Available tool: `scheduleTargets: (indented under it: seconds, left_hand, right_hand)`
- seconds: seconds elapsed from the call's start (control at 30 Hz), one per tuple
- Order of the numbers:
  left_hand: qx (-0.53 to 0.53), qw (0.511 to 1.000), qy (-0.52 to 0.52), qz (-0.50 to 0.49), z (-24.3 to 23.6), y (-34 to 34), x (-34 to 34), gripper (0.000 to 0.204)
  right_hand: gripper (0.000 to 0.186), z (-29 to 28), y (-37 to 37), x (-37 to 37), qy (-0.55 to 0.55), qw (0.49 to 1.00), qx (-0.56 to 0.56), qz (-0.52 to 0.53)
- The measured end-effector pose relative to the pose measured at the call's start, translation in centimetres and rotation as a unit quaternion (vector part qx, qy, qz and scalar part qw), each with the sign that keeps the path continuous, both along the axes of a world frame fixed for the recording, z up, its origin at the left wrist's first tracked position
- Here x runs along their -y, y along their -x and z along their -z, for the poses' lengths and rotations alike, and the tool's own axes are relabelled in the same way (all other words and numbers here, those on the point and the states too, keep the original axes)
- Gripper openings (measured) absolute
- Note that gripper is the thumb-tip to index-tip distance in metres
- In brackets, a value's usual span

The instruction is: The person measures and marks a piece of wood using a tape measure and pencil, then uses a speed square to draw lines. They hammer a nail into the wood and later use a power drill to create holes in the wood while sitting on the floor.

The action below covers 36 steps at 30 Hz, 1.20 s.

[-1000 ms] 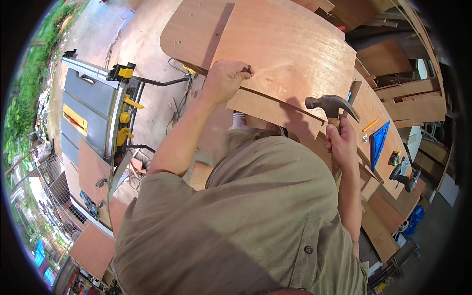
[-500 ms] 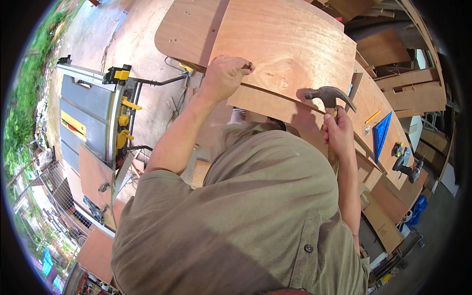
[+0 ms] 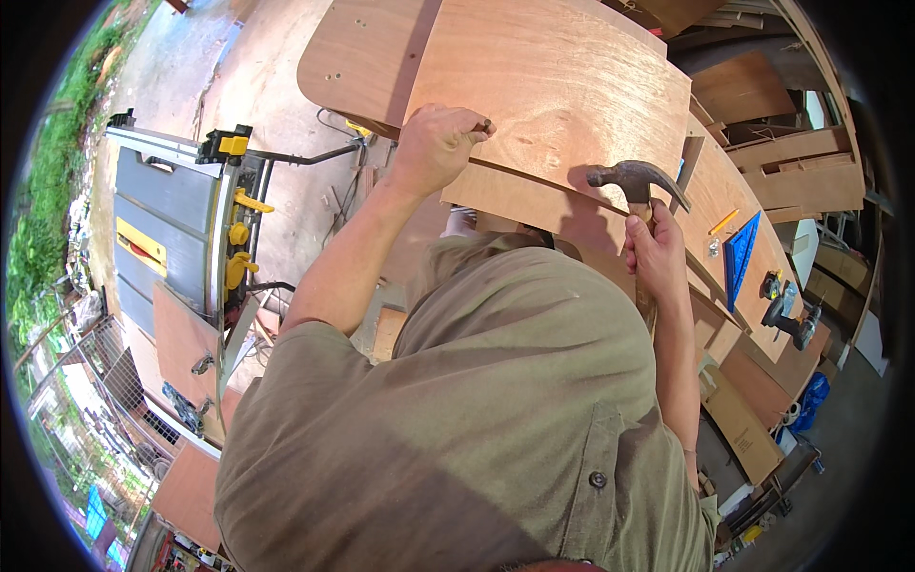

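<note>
A claw hammer (image 3: pixel 637 181) with a dark metal head and a wooden handle is gripped upright in my right hand (image 3: pixel 654 253), near the front edge of a plywood panel (image 3: pixel 553 86). At the panel's front left edge, my left hand (image 3: pixel 437 143) is pinched closed. Something tiny and dark shows at its fingertips, too small to name. Below the panel's near edge runs a plywood board (image 3: pixel 538 202). The hammer's head is apart from the wood, and its shadow falls on the board.
To the left stands a table saw (image 3: pixel 167 219) with yellow clamps. On the bench at right lie a blue triangular square (image 3: pixel 740 257), a yellow pencil (image 3: pixel 723 222), a small pile of fasteners (image 3: pixel 713 248) and a cordless drill (image 3: pixel 797 326). Plywood offcuts (image 3: pixel 801 176) are stacked beyond.
The hammer head has shifted very slightly left and downward in my right hand. My left hand stays at the panel's edge, nearly unmoved.
</note>
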<state>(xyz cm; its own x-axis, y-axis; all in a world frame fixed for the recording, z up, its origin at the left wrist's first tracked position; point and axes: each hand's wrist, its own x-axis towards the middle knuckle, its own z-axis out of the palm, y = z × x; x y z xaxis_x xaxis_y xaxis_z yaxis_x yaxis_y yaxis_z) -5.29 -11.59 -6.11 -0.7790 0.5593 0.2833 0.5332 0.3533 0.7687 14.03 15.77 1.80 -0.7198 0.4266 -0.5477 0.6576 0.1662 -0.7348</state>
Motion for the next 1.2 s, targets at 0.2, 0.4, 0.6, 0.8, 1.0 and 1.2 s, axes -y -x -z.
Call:
scheduleTargets:
  seconds: [0.2, 0.4, 0.6, 0.8, 1.0, 1.2]
  left_hand:
    - [-0.003, 1.000, -0.003, 0.001, 0.1, 0.0, 0.0, 0.005]
    - [-0.009, 1.000, -0.004, 0.005, 0.1, 0.0, 0.0, 0.005]
    - [-0.017, 1.000, -0.009, 0.012, 0.4, 0.2, 0.0, 0.006]
    - [-0.040, 0.998, -0.037, 0.025, 0.6, 0.4, 0.2, 0.006]
    - [-0.047, 0.999, -0.026, 0.010, 0.9, 0.3, 0.0, 0.004]
    - [-0.013, 0.999, -0.023, 0.023, 0.9, 0.4, 0.1, 0.008]
  right_hand:
    - [0.023, -0.2, 0.1, 0.1, -0.010, 1.000, -0.005, -0.007]
    - [0.032, -1.3, 0.6, 0.7, -0.015, 0.999, -0.029, -0.021]
    - [0.048, -4.5, 2.5, 3.4, -0.174, 0.969, -0.115, -0.134]
    - [0.043, -9.8, 5.4, 7.6, -0.253, 0.910, -0.191, -0.268]
    - [0.043, -11.7, 6.7, 9.5, -0.282, 0.867, -0.280, -0.301]
    - [0.045, -8.4, 8.5, 9.7, -0.260, 0.908, -0.122, -0.304]
